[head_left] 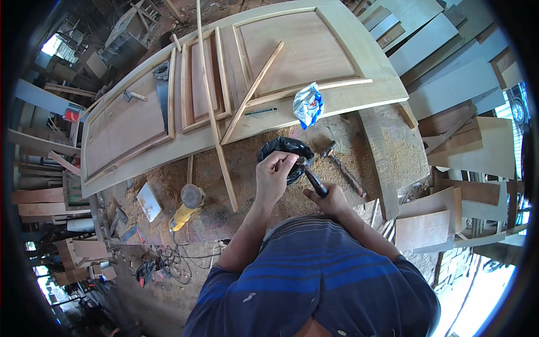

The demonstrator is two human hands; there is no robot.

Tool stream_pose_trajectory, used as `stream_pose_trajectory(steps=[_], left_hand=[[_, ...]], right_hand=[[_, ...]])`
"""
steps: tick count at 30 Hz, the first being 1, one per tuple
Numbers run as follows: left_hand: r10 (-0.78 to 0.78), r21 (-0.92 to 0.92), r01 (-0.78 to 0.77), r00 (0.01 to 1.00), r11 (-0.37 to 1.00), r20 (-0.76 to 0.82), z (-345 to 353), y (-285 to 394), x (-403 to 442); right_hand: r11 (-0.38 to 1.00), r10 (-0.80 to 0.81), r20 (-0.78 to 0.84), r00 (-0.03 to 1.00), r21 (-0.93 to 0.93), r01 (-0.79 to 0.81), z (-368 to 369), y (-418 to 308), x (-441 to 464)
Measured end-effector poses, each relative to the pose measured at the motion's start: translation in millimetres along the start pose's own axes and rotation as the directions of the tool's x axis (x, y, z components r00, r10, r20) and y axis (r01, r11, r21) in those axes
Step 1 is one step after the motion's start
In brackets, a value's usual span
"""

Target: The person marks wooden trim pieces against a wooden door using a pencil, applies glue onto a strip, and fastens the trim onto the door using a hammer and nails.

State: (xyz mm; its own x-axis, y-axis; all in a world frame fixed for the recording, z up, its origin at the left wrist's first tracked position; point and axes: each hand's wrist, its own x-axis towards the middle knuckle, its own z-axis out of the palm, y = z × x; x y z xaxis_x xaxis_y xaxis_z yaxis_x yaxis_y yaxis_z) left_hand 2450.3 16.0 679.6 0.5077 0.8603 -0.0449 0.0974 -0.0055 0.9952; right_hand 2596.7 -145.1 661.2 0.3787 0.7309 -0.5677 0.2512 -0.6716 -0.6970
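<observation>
My right hand is wrapped round the dark handle of a hammer. The hammer's head points up toward my left hand, whose thumb and fingers are pinched together close to it. Whatever sits in that pinch is too small to make out. Just beyond both hands lies a crumpled black plastic bag on the sawdust-covered bench. A second hammer with a worn handle rests to the right of the bag. A blue and white packet stands on the edge of the panelled wooden door.
Loose wooden strips lie across the door, one reaching over the bench. A yellow power tool and a white board piece are at left. Another hammer rests on the door. Stacked boards stand at right.
</observation>
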Motion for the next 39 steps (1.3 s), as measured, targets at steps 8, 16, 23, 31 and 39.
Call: stream_pose_trajectory(steps=[8,16,23,31,39], left_hand=[[-0.097,-0.023,0.097,0.995,0.995,-0.025,1,-20,-1],[-0.304,-0.256,0.301,0.952,0.919,0.031,7,-35,11],[-0.282,-0.074,0.272,0.916,0.959,-0.286,-38,-98,76],[-0.143,0.065,0.195,0.872,0.979,-0.468,-70,-142,144],[-0.387,-0.622,0.329,0.921,0.711,0.045,-60,-115,62]], right_hand=[[0.999,-0.035,0.009,0.999,-0.027,0.035,12,19,12],[0.996,-0.055,-0.034,0.998,-0.068,0.052,20,31,22],[0.996,-0.039,-0.053,0.998,-0.085,0.035,11,26,17],[0.994,-0.019,-0.093,0.995,-0.107,0.009,7,40,22],[0.996,0.051,-0.139,0.989,0.074,-0.041,5,36,19]])
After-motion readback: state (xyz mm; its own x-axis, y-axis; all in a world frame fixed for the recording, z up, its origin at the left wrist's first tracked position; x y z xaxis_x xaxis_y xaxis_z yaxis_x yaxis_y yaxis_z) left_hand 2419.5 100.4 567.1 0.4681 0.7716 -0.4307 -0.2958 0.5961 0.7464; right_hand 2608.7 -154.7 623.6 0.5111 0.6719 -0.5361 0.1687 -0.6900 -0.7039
